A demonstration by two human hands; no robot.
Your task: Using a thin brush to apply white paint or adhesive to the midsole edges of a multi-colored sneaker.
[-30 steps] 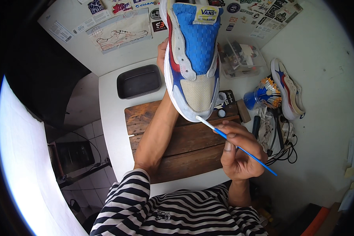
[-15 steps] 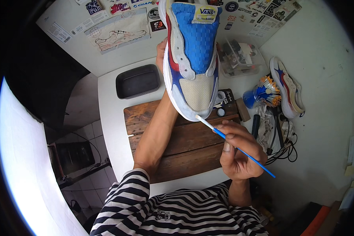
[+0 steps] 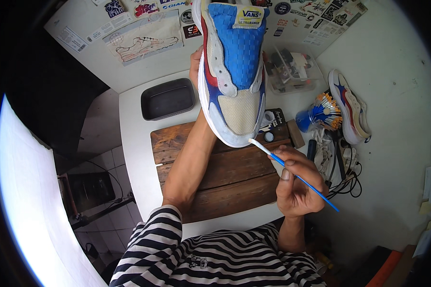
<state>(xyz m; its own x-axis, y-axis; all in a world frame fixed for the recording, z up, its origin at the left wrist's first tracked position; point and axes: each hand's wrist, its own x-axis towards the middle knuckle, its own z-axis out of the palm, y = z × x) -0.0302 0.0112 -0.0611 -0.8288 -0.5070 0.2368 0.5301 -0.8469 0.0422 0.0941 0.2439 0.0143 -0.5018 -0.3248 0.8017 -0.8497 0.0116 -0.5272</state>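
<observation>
My left hand (image 3: 195, 64) grips a sneaker (image 3: 232, 86) from behind, mostly hidden by it, and holds it up toe toward me; the shoe has a blue woven tongue, cream mesh toe, pale grey, red and navy panels and white sole. My right hand (image 3: 299, 182), fingers closed, holds a thin blue paintbrush (image 3: 316, 190) whose white-tipped end meets the right side of the toe's rim. Beneath the shoe are a dark wooden board (image 3: 215, 196) and a small round pot (image 3: 268, 136).
A black tray (image 3: 167, 115) stands at back left. To the right are a clear box (image 3: 297, 71), a blue jar of brushes (image 3: 306, 119), a second sneaker (image 3: 349, 107) and tangled cables (image 3: 349, 186). Stickered panels rise behind the white table (image 3: 134, 119); a bright white sheet (image 3: 28, 201) is at far left.
My right hand and the brush have moved right along the toe rim, the tip shifting from near the toe's middle toward its right side. The shoe has shifted very slightly left.
</observation>
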